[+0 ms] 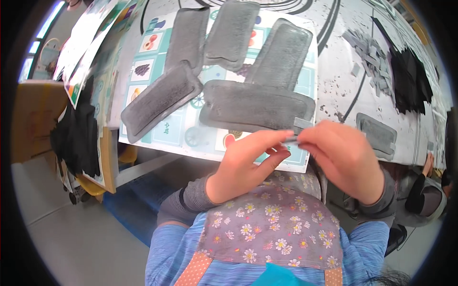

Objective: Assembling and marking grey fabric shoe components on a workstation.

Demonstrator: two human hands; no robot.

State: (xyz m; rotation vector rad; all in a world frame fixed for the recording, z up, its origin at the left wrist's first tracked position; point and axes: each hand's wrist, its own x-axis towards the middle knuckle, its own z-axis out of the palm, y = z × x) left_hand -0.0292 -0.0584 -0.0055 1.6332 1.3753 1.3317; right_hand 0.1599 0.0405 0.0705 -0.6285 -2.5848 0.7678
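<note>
My left hand (245,159) and my right hand (341,152) meet above the near right edge of a printed board. Their fingertips pinch a small grey strip (290,141) between them; most of it is hidden by the fingers. Just beyond lies a flat, dark grey pad (253,105) with rounded corners and a raised rim. A pale grey strip (303,123) rests at its right end, by my right fingers. Several similar pads lie farther off, among them a slanted pad (162,100) at the left and an upright pad (281,55) at the back.
The pads lie on the board (181,140), printed with fruit pictures. To the right are a heap of loose grey strips (372,62), a black bundle (410,78) and another grey pad (376,136). Another person's hand (428,164) shows at the far right. A cardboard box (40,128) stands left.
</note>
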